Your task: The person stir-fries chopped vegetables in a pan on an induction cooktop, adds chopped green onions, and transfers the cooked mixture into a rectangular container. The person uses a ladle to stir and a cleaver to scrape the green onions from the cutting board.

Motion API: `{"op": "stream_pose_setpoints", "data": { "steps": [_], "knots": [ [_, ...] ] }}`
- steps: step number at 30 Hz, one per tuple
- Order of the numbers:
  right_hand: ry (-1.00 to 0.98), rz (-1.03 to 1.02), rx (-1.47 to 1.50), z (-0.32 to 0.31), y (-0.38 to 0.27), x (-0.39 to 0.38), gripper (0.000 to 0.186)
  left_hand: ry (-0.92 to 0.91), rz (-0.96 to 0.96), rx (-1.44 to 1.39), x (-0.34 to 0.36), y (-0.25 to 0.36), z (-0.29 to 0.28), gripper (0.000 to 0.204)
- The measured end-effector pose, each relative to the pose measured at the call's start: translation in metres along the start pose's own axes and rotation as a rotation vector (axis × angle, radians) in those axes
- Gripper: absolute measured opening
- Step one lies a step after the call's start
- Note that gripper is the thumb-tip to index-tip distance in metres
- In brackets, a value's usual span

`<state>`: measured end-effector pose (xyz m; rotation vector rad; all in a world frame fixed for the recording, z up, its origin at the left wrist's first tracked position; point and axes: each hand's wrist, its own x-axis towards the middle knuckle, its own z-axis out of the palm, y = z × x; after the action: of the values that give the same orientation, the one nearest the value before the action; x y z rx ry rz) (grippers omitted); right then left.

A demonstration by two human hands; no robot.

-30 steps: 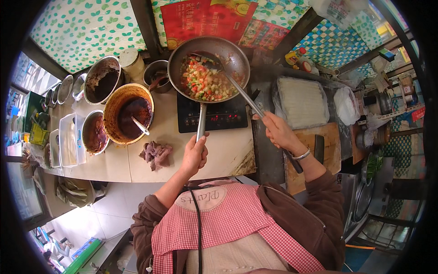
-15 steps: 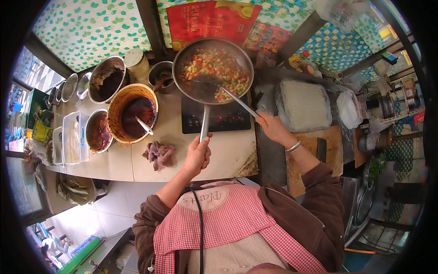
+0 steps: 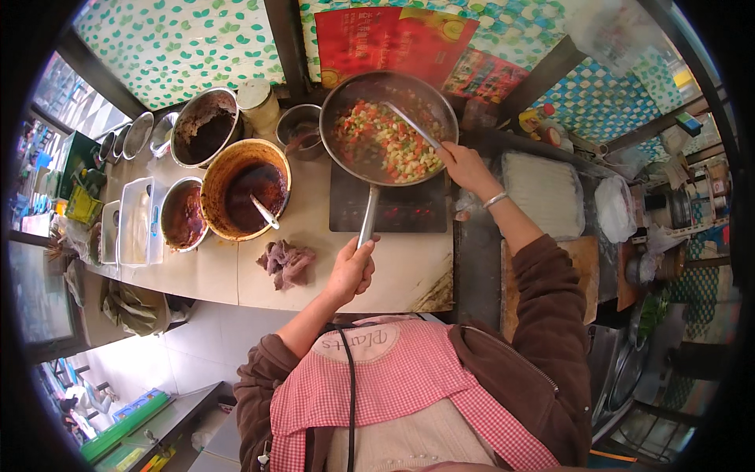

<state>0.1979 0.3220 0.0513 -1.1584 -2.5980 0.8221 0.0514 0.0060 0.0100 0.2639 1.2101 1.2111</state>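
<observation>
My left hand [image 3: 350,271] is closed round the metal handle of a wide frying pan [image 3: 370,211]. The pan rests over a black induction cooker [image 3: 346,206], slightly hiding it. Diced vegetables [image 3: 397,141] in red, pale green and white are spread across the pan's middle and right. My right hand [image 3: 469,169], at the pan's right rim, grips the handle of a metal spatula [image 3: 418,126]. It slants up and left over the food towards the far side; its head does not show clearly.
Left of the pan stand a steel pot [image 3: 292,118], a big bowl of dark sauce [image 3: 211,197], a smaller sauce bowl [image 3: 184,224] and a clear plastic box [image 3: 141,252]. A crumpled cloth [image 3: 285,263] lies near the counter's front. Rightward are a plastic-wrapped tray [image 3: 543,193] and a cutting board [image 3: 582,267].
The spatula has moved from the pan's near middle towards its far side, and my right hand has risen with it. Food has shifted into the pan's near right part. My left hand keeps its hold.
</observation>
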Motion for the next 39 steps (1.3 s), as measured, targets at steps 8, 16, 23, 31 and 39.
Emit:
{"op": "stream_pose_setpoints", "data": {
  "steps": [8,16,23,31,39],
  "knots": [
    [-0.066,-0.248,-0.523,-0.062,0.002,-0.059,0.034,0.009,-0.011,0.004,0.004,-0.002,0.0,0.041],
    [0.071,-0.14,-0.154,-0.073,-0.007,-0.033,0.033,0.166,-0.137,0.088,0.01,-0.014,-0.012,0.031],
    [-0.112,-0.039,-0.32,-0.013,0.022,0.002,0.041,0.008,-0.007,0.019,0.019,-0.02,-0.007,0.036],
    [-0.101,0.103,-0.375,-0.077,0.0,-0.046,0.043,0.042,0.019,0.023,0.012,-0.017,-0.001,0.027],
    [-0.151,0.018,-0.142,0.0,0.088,-0.031,0.034,0.104,-0.011,0.048,0.01,-0.018,-0.002,0.031]
  ]
}}
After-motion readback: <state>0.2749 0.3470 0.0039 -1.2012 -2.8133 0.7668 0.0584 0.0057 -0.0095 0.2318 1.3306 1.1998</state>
